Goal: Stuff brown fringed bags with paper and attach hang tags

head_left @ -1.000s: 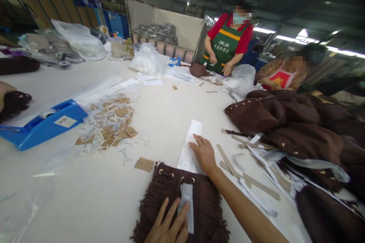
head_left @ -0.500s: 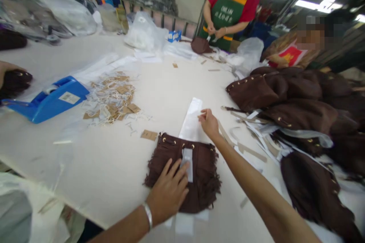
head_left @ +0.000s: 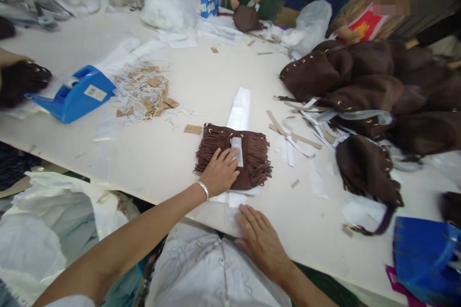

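A dark brown fringed bag (head_left: 248, 170) with gold eyelets lies flat on the table in front of me. My left hand (head_left: 220, 169), a silver bangle at its wrist, rests on the bag with fingers spread, over the lower end of a small greyish wrapped piece (head_left: 236, 148). A white strip (head_left: 239, 108) runs out from under the bag's far edge, and white material (head_left: 236, 200) shows at its near edge. By that near end, at the table's front, my right hand (head_left: 261, 237) has its fingers stretched out. Whether its fingertips touch the white material is hard to tell.
A blue tape dispenser (head_left: 77, 96) and a pile of brown tags (head_left: 147, 91) lie to the left. Brown bags (head_left: 370, 91) are heaped at right, beside paper scraps (head_left: 306, 139). A blue object (head_left: 421, 254) sits near right. Co-workers stand across the table; another person's hand shows far left.
My right hand has moved from the far end of the white strip back to the near side of the bag. My left hand stays on the bag. The view has tipped downward.
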`<state>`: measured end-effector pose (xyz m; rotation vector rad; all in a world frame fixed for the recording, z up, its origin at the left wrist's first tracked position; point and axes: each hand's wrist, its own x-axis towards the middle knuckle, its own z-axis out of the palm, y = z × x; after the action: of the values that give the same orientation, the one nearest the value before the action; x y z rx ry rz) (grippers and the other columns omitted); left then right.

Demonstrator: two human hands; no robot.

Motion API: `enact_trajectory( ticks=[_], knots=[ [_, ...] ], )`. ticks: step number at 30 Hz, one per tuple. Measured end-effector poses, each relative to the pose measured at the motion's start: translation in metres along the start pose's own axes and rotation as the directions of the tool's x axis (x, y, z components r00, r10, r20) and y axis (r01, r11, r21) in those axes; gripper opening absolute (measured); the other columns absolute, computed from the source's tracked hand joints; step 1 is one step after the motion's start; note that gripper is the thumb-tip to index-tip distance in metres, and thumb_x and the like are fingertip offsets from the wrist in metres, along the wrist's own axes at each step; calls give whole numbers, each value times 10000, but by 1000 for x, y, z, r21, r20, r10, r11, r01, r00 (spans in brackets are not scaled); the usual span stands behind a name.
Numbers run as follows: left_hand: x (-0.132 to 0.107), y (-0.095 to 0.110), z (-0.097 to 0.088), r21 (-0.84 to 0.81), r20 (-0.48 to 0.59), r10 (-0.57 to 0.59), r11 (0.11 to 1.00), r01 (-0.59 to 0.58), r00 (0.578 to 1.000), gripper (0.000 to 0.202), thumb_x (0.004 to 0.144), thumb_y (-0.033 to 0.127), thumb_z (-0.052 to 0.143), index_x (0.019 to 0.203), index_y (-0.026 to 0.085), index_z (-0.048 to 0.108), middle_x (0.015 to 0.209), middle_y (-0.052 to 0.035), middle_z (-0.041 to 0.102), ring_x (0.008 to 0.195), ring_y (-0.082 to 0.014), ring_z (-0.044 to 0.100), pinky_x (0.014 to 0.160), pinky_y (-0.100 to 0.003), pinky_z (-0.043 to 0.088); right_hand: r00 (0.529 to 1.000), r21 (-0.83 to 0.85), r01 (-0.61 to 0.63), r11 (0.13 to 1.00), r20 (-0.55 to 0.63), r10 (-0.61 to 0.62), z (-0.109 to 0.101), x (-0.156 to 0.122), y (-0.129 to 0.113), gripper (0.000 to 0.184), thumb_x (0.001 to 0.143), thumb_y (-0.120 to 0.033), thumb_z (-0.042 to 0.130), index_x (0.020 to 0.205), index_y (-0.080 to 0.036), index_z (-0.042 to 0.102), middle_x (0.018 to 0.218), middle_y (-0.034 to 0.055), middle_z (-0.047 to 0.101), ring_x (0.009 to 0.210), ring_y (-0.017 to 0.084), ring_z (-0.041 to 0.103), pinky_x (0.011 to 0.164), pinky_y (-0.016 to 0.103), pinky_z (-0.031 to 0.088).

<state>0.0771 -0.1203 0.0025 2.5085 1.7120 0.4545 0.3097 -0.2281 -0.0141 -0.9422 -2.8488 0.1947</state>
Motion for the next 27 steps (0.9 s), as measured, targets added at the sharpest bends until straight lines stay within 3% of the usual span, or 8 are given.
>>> enact_trajectory(
  ticks=[4, 13, 19, 27],
  knots=[
    [-2, 3, 0, 21, -26, 11, 1000, -10, 1000, 312, 958, 334, 425, 1168, 155, 571, 1501, -111, 389, 1357, -277, 346, 1162, -522, 170, 986, -88, -34, 996, -167, 19, 27, -15, -14, 308, 940, -233, 536, 1230, -159, 607, 1376, 121, 554, 1294, 265, 485, 1020, 411, 441],
    [-8, 5, 1, 45, -33, 45, 998, -43, 998, 275, 951, 326, 440, 1138, 168, 565, 1495, -109, 395, 1340, -266, 366, 1149, -506, 219, 946, 2, -87, 996, -313, 83, 33, -25, -33, 244, 929, -125, 503, 1083, -205, 674, 1248, 58, 655, 1092, 231, 584, 969, 424, 446],
    [-13, 7, 1, 48, -33, 43, 998, -42, 999, 258, 945, 337, 452, 1120, 185, 565, 1492, -100, 401, 1338, -261, 376, 1151, -497, 230, 931, 64, -84, 994, -352, 101, 18, -17, -38, 206, 942, -127, 475, 993, -177, 667, 1158, 62, 681, 1050, 235, 557, 928, 410, 436],
    [-12, 7, 1, 30, -51, 25, 999, -24, 998, 263, 944, 337, 454, 1137, 193, 560, 1496, -93, 398, 1344, -261, 369, 1154, -507, 222, 930, -39, 39, 998, -364, -51, 0, -7, -51, 275, 959, -128, 385, 962, -148, 659, 1023, 74, 696, 953, 237, 561, 887, 399, 394]
  ],
)
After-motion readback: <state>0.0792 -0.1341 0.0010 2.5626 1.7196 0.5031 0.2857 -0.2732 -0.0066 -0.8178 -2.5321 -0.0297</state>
